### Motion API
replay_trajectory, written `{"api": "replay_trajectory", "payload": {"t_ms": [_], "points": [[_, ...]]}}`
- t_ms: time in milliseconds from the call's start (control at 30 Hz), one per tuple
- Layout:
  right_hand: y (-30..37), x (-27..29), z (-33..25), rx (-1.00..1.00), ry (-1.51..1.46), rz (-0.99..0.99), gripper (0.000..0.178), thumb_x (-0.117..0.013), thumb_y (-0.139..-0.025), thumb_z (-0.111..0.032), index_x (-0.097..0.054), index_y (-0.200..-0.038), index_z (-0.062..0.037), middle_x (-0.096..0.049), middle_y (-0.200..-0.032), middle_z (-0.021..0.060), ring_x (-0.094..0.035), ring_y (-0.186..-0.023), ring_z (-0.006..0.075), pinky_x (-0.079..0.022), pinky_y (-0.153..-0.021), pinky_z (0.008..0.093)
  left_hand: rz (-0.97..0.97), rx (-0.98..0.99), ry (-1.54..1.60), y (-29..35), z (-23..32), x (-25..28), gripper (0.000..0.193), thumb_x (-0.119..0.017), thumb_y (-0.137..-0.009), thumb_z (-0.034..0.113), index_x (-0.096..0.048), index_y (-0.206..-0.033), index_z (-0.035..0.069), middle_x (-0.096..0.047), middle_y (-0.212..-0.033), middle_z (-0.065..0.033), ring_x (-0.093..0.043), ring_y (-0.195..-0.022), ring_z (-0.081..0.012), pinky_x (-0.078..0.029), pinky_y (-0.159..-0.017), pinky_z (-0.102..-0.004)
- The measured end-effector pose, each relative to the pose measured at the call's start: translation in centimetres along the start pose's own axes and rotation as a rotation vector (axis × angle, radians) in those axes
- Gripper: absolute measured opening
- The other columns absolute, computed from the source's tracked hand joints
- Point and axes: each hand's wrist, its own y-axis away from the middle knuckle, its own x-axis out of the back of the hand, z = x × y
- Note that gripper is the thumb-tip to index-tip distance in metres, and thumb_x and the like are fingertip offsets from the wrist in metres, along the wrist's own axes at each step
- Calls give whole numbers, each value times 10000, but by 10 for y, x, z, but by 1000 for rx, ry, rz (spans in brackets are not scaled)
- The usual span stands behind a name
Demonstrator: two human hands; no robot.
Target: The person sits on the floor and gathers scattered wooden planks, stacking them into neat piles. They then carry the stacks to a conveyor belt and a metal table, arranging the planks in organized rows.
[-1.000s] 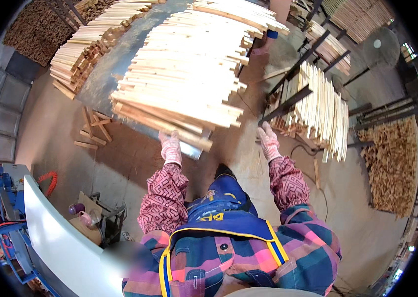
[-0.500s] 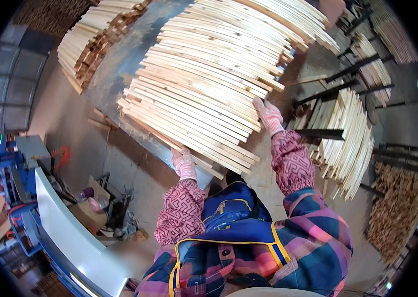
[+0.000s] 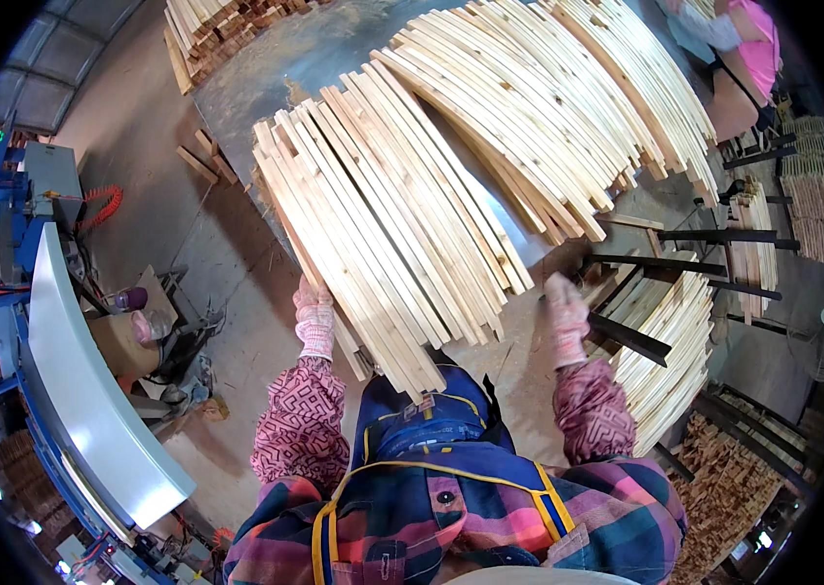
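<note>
The long, pale wooden sticks (image 3: 412, 195) mid-frame slant from upper left to lower right, with the pink-gloved left hand (image 3: 313, 320) nearer, its grip hidden, and the pink-gloved right hand (image 3: 566, 317) loosely spread, just apart.

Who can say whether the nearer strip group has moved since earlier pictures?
Yes: the nearer strip group shifted across the metal table, away from the larger group.

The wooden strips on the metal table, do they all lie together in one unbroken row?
No, a wedge-shaped gap baring the metal table parts the nearer wooden strips from the farther wooden strips.
</note>
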Motion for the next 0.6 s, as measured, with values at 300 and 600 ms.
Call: {"api": "replay_trajectory", "payload": {"t_ms": [300,600], "points": [[-38,-71,-101,853,464,-533,487,-547,-934,-431,-583,-1259,-71,-571,-1326,94,-566,-1180,327,-452,-995,401,71,169,440,-13,-36,-26,472,-427,-1014,394,-463,-1392,115,-514,-1074,-131,-537,-1000,-247,-486,-849,-364],[-127,-169,-205,626,194,-420,628,-456,-930,-553,-512,-1349,-90,-511,-1390,133,-484,-1279,296,-361,-1077,346,106,193,258,-3,-24,-24,485,-386,-1023,427,-481,-1386,120,-532,-1165,-151,-563,-1057,-266,-479,-892,-359]]}}
